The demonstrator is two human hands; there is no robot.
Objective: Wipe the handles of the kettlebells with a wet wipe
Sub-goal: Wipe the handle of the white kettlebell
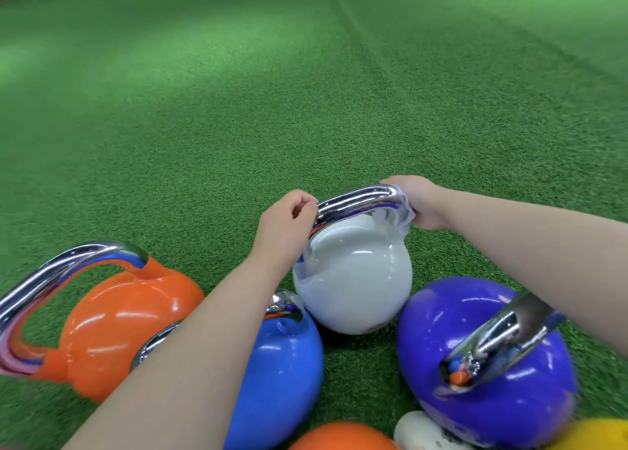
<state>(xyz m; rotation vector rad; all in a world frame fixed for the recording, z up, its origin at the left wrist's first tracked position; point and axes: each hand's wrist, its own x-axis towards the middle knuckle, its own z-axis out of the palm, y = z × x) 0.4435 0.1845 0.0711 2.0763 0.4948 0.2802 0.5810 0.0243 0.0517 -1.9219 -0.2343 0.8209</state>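
Here your pale grey round kettlebell (353, 279) stands upright on the green artificial turf floor (306, 92), and its curved chrome handle (356, 199) arches across the top between your two hands. Your right hand (416, 201) is clenched round the right-hand corner of that handle with a thin white wet wipe (402, 213) bunched under the fingers; the wipe wraps the bend and a loose fold hangs down against the grey ball. Your left hand (289, 218) curls its grip on the left-hand corner of the same handle, fingers folded over the chrome, steadying it bare.

Just in front of the grey kettlebell, nearer you and to its left, a blue glossy kettlebell (282, 375) touches it, with your left forearm crossing over most of its chrome handle. To the near right of the grey one a purple glossy kettlebell (475, 347) sits touching or almost touching it, its handle partly under your right forearm. Well to the left of the grey one an orange glossy kettlebell (125, 323) leans over, its chrome handle tipped outward. At the bottom edge, nearest you, parts of another orange ball (339, 437), a whitish ball (421, 431) and a yellow ball (598, 436) show, cut off by the frame.
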